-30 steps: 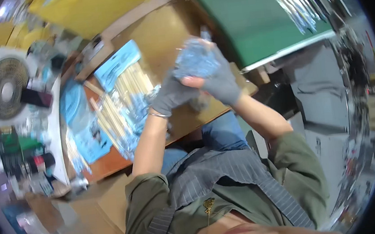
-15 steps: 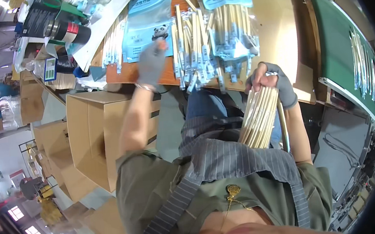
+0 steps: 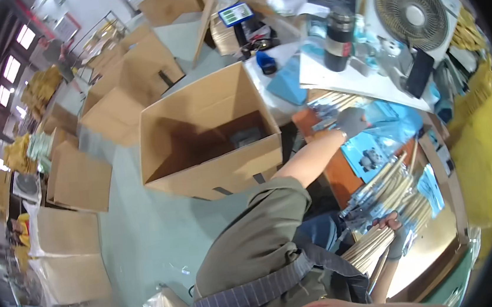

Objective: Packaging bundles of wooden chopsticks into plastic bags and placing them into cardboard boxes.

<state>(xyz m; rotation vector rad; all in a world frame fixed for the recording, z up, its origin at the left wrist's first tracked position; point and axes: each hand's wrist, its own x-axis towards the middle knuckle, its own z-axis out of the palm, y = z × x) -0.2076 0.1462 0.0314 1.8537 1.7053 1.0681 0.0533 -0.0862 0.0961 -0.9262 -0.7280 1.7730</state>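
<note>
My left hand (image 3: 351, 122), in a grey fingerless glove, reaches over the table with its fingers closed at the edge of a crumpled blue plastic bag (image 3: 398, 122). Beside it lies another blue bag (image 3: 358, 157) with a panda print. My right hand (image 3: 396, 229), also gloved, grips a thick bundle of bamboo chopsticks (image 3: 369, 249) close to my body. Loose wrapped chopsticks (image 3: 380, 191) with blue ends lie in a heap between my hands. A clear bag with a blue top (image 3: 430, 189), full of chopsticks, sits beyond my right hand.
A big open cardboard box (image 3: 212, 171) stands on the floor left of the table. A dark thermos (image 3: 339, 41), a fan (image 3: 411, 10) and a phone (image 3: 420, 73) are on the white surface at the back. More cartons (image 3: 66, 227) line the far left. Someone (image 3: 59, 59) stands far off.
My view has swung to the left, bringing the open box and fan into sight. My left hand has closed on a blue bag, which is now crumpled. The right hand keeps the chopstick bundle.
</note>
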